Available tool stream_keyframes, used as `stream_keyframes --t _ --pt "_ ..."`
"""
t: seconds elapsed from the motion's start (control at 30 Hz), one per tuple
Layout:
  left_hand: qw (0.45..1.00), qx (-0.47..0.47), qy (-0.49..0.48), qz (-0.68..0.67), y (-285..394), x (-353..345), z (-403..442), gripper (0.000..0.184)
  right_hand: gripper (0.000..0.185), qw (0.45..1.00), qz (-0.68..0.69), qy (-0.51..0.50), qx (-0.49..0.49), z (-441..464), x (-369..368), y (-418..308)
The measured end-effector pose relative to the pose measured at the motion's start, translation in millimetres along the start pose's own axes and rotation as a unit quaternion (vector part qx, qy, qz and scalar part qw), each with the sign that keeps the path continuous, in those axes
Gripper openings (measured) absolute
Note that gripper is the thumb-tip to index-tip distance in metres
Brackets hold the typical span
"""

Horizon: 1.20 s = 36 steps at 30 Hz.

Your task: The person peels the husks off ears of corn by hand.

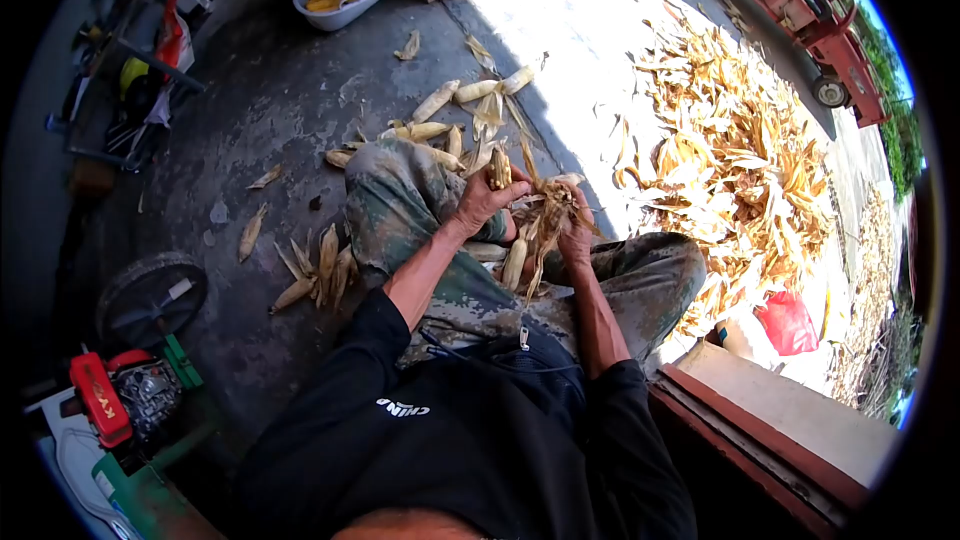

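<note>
In front of my lap, my left hand (484,202) is closed around an ear of corn (500,169), its top showing above the fingers. My right hand (576,228) is closed on a bunch of dry corn husks (549,212), which hangs down between the two hands. A pale ear of corn (515,262) lies below the bunch, over my crossed legs; I cannot tell whether it is joined to the husks. Beyond my knee several ears (435,101) lie on the floor, some with husks peeled back. My right fingertips are partly hidden by the husks.
Ears in their husks (325,270) lie left of my knee. A white basin (345,15) of yellow corn stands at the far left. Loose husks (740,160) form a big heap on the right. An engine-driven machine (125,400) stands at the lower left, a red vehicle (800,15) outside.
</note>
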<state>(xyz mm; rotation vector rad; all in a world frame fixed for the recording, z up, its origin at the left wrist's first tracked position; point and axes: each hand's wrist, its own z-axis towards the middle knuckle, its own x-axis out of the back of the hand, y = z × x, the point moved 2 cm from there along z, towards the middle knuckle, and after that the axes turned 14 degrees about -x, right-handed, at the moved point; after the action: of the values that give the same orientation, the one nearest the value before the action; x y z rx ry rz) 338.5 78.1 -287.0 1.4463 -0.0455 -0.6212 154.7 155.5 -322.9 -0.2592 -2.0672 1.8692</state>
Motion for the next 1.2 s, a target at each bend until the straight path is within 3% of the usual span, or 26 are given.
stream_keyframes --t 0.1,0.17,0.27,0.4,0.6,0.7,0.77,0.83,0.9,1.0,1.07,1.1,1.13,1.17,1.2 --pt "0.996 -0.004 -0.063 0.063 0.5 -13.0 -6.9 0.019 0.033 0.999 -0.041 0.009 -0.007 -4.5 -2.5 -4.5" --pt "0.997 0.013 -0.034 0.071 -21.2 -10.4 -10.9 0.022 0.036 0.99 -0.137 0.006 0.042 -7.5 -5.0 -15.9" --pt "0.983 -0.008 -0.088 0.162 -27.7 -6.1 -11.1 0.031 0.033 0.983 -0.178 -0.002 0.041 -12.3 -8.7 -27.7" --pt "0.984 0.039 -0.064 0.162 -35.3 -4.4 -12.7 0.03 0.033 0.981 -0.193 -0.002 0.031 -17.7 -15.2 -39.5" --pt "0.966 0.019 -0.048 0.252 -40.7 2.1 -13.8 0.021 0.035 0.973 -0.229 -0.018 0.037 -14.3 -14.2 -23.9" --pt "0.986 0.042 0.006 0.162 -47.3 2.3 -14.7 0.018 0.035 0.972 -0.23 -0.032 0.026 -18.7 -15.8 -30.8" --pt "0.994 0.057 0.027 0.094 -43.6 1.2 -13.7 0.017 0.032 0.982 0.056 -0.07 -0.165 -25.2 -21.9 -42.0" --pt "0.991 0.099 0.065 -0.066 -38.8 1.1 -11.7 0.017 0.028 0.99 0.012 -0.074 -0.118 -13.3 -11.7 -13.3" --pt "0.987 0.111 0.073 -0.089 -27.5 0.6 -9.2 0.023 0.026 0.975 0.026 -0.101 -0.196 1.4 2.5 8.6" --pt "0.967 0.165 0.109 -0.163 -30.7 8.7 -6.8 0.039 0.023 0.94 0.013 -0.064 -0.334 33.9 68.0 -16.5" --pt "0.954 0.175 0.123 -0.212 -31.9 13.5 -1.9 0.043 0.04 0.944 0.269 0.069 -0.177 74.7 140.1 -49.9" --pt "0.938 0.183 0.135 -0.261 -33.0 13.2 -2.3 0.047 0.051 0.886 0.449 0.078 -0.084 89.6 181.1 -82.7" --pt "0.937 0.182 0.136 -0.264 -32.8 12.4 -3.2 0.047 0.058 0.793 0.596 0.103 -0.071 104.3 231.1 -85.4" --pt "0.931 0.17 0.132 -0.294 -31.8 11.2 -0.7 0.046 0.064 0.783 0.58 0.222 -0.029 105.2 245.6 -101.2" --pt "0.924 0.159 0.126 -0.324 -31.3 9.6 2.3 0.046 0.066 0.81 0.536 0.23 -0.057 101.7 242.1 -110.7"
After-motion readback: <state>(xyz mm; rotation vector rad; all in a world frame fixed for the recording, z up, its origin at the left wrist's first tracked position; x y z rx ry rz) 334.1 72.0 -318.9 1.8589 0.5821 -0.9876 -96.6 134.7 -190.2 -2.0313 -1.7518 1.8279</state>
